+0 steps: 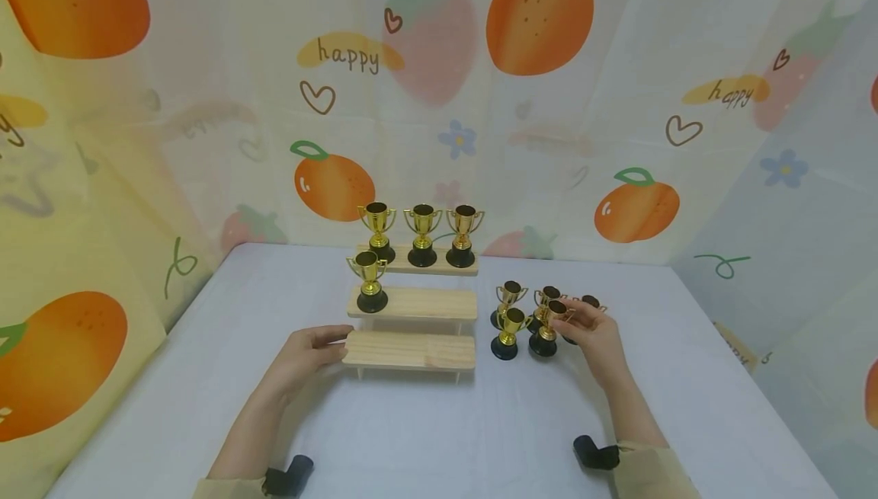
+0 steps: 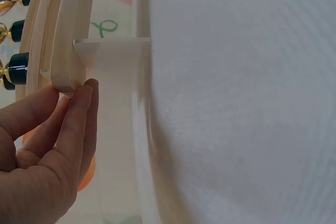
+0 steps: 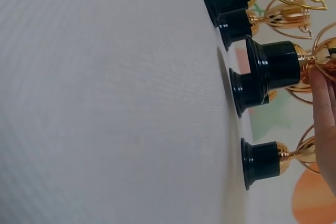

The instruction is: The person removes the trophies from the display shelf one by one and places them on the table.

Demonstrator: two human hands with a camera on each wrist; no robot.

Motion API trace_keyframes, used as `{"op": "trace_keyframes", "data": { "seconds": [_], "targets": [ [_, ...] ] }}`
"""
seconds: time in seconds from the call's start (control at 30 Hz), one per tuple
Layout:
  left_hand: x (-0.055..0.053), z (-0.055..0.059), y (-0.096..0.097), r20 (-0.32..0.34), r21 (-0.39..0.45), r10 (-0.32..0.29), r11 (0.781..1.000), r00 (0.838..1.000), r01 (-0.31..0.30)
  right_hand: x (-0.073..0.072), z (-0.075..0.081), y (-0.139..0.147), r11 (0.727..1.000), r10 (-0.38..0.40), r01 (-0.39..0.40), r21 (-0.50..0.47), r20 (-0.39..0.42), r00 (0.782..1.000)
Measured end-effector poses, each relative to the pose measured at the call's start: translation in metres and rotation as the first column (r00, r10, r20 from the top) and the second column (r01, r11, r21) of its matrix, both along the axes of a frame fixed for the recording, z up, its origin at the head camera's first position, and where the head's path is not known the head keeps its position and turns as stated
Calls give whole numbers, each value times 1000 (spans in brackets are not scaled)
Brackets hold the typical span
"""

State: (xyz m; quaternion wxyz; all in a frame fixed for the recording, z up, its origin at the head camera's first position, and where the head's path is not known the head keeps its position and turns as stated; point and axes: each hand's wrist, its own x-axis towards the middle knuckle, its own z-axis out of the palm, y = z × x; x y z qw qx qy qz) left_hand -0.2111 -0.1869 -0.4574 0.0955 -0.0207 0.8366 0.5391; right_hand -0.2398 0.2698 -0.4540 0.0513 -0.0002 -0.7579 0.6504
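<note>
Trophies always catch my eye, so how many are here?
9 trophies: three on the back shelf, one on the middle shelf, one in the right hand, four near it on the table.

- In front of the bottom shelf (image 1: 411, 353), the surface (image 1: 439, 438) gives open room.
- The bottom shelf is bare along its length, but the left hand (image 1: 305, 358) blocks its left end.
- A single trophy (image 1: 372, 278) obstructs the middle shelf's (image 1: 432, 305) left end; the rest is free.
- Three trophies (image 1: 422, 236) fill the top shelf (image 1: 439, 270).
- Clustered trophies (image 1: 511, 327) and the right hand (image 1: 593, 330) crowd the right, leaving a slim lane beside the shelves.
</note>
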Motion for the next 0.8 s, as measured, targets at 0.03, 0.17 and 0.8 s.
{"op": "trace_keyframes", "data": {
  "seconds": [0.03,0.17,0.8],
  "targets": [
    [0,0,0,1,2,0,1000,1000,0,0,-1,0,1000,1,-1,0,4,1000],
    [0,0,0,0,6,-5,1000,1000,5,-1,-4,1,1000,23,-23,-8,4,1000],
    [2,2,2,20,19,16,1000,1000,-16,2,-6,1,997,72,-72,2,34,997]
  ]
}}
